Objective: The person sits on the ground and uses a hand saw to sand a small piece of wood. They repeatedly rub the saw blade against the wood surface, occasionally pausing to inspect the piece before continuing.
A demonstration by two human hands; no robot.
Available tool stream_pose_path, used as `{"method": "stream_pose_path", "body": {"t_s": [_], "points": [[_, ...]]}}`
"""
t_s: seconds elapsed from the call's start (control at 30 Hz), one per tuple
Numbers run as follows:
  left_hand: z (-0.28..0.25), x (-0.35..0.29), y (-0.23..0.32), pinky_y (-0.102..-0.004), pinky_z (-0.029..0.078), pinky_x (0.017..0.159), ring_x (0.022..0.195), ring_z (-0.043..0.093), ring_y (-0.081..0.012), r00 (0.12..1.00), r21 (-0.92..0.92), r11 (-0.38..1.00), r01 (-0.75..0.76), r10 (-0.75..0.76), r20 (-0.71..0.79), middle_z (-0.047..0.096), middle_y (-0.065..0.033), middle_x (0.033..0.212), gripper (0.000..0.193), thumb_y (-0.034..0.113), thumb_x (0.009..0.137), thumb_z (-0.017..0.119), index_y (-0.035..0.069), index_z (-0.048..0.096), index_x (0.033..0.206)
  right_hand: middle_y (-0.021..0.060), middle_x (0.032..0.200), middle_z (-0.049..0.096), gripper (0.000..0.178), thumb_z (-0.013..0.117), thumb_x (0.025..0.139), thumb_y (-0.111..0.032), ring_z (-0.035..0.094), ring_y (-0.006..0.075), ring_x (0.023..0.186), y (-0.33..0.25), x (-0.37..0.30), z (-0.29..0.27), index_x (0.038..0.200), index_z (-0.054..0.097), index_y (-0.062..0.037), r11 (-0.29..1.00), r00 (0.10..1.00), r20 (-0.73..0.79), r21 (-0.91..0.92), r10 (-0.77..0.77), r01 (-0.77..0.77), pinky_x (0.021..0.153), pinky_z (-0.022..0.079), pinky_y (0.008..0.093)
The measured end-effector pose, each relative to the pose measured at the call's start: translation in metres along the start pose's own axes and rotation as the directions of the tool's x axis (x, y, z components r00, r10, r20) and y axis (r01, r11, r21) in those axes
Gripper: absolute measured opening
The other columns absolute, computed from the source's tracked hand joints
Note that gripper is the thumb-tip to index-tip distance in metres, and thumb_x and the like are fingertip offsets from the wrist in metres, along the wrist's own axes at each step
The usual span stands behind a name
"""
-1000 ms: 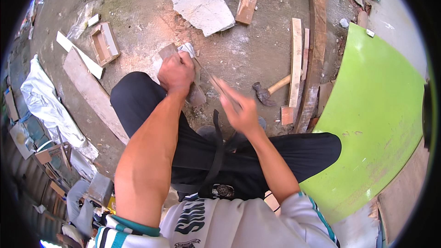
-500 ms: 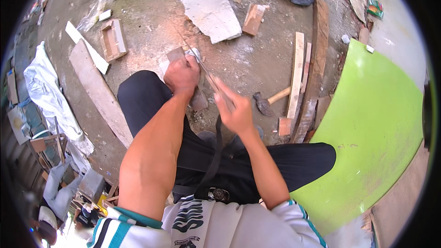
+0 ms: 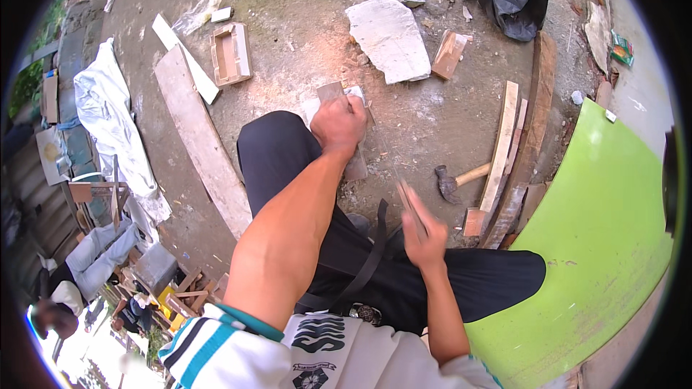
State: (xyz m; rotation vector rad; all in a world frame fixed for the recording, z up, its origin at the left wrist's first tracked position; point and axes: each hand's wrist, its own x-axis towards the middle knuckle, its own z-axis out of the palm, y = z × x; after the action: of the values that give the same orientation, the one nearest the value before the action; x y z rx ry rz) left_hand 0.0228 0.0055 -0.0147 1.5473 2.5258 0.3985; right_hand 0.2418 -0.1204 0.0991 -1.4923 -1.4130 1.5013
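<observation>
My left hand (image 3: 339, 126) is closed around a short, flat brown wooden board (image 3: 355, 168), pressing it low over the ground beside my bent left knee. The board's far end sticks out past my knuckles, on top of a whitish block (image 3: 310, 109) that my hand partly hides. My right hand (image 3: 424, 229) is wrapped round the grip of a thin, long-bladed handsaw (image 3: 389, 158), seen nearly edge-on and a little blurred. Its blade slants up and left toward the board's right edge; whether it touches the wood I cannot tell.
Reddish dust and a white stone slab (image 3: 389, 39) lie ahead. To the right are a hammer (image 3: 450, 184), wood strips (image 3: 499, 148), a thick beam (image 3: 533, 122) and a green sheet (image 3: 591, 223). Leftward lie a long plank (image 3: 198, 133) and a small wooden tray (image 3: 232, 55).
My right hand has drawn the handsaw back toward me, away from the board. My left hand keeps its hold on the board. The whole view has shifted, bringing a bucket into sight.
</observation>
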Motion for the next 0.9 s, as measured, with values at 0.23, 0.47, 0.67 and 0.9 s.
{"method": "stream_pose_path", "body": {"t_s": [0.23, 0.47, 0.67, 0.9], "points": [[0.008, 0.000, 0.008, -0.0493, 0.055, 0.065, 0.069, 0.068, -0.0385, 0.998, -0.006, 1.000, 0.010, -0.010, 0.055, 0.069, -0.0190, 0.072, 0.034, 0.028, 0.089, 0.058, 0.004, 0.070, 0.069, 0.0270, 0.126, 0.068, 0.042, 0.062, 0.097, -0.007, 0.066, 0.0287, 0.121, 0.014, 0.079, 0.019, 0.135, 0.059, 0.0097, 0.999, 1.000, -0.004, 0.038, 0.016, -0.016, 0.099, 0.051, 0.0354], [0.004, 0.001, -0.009, -0.0506, 0.054, 0.065, 0.069, 0.068, -0.0385, 0.999, 0.098, 0.995, -0.035, 0.031, 0.041, 0.070, -0.0193, 0.076, 0.034, 0.029, 0.091, 0.056, 0.004, 0.070, 0.073, 0.0257, 0.123, 0.070, 0.041, 0.062, 0.096, -0.008, 0.071, 0.0300, 0.114, 0.000, -0.033, -0.016, 0.133, 0.060, 0.0088, 0.999, 0.997, -0.054, 0.006, -0.051, 0.051, 0.093, 0.054, 0.0335], [0.012, -0.003, 0.008, -0.0495, 0.054, 0.071, 0.078, 0.069, -0.0372, 0.991, 0.110, 0.993, -0.039, 0.025, 0.129, 0.071, -0.0185, 0.079, 0.037, 0.029, 0.093, 0.052, 0.004, 0.070, 0.073, 0.0275, 0.101, 0.071, 0.041, 0.066, 0.093, -0.009, 0.076, 0.0328, 0.084, 0.018, 0.076, 0.021, 0.134, 0.064, -0.0022, 0.995, 0.990, -0.114, 0.041, -0.088, 0.093, 0.070, 0.057, 0.0358], [0.002, 0.004, -0.004, -0.0496, 0.054, 0.075, 0.080, 0.069, -0.0386, 0.990, 0.136, 0.991, 0.015, -0.035, 0.139, 0.071, -0.0190, 0.082, 0.040, 0.032, 0.095, 0.050, 0.004, 0.072, 0.076, 0.0196, 0.125, 0.070, 0.042, 0.060, 0.093, 0.000, 0.077, 0.0302, 0.091, 0.011, -0.016, -0.009, 0.135, 0.062, 0.0034, 0.989, 0.985, -0.090, 0.018, -0.148, 0.150, 0.076, 0.058, 0.0333]]}}
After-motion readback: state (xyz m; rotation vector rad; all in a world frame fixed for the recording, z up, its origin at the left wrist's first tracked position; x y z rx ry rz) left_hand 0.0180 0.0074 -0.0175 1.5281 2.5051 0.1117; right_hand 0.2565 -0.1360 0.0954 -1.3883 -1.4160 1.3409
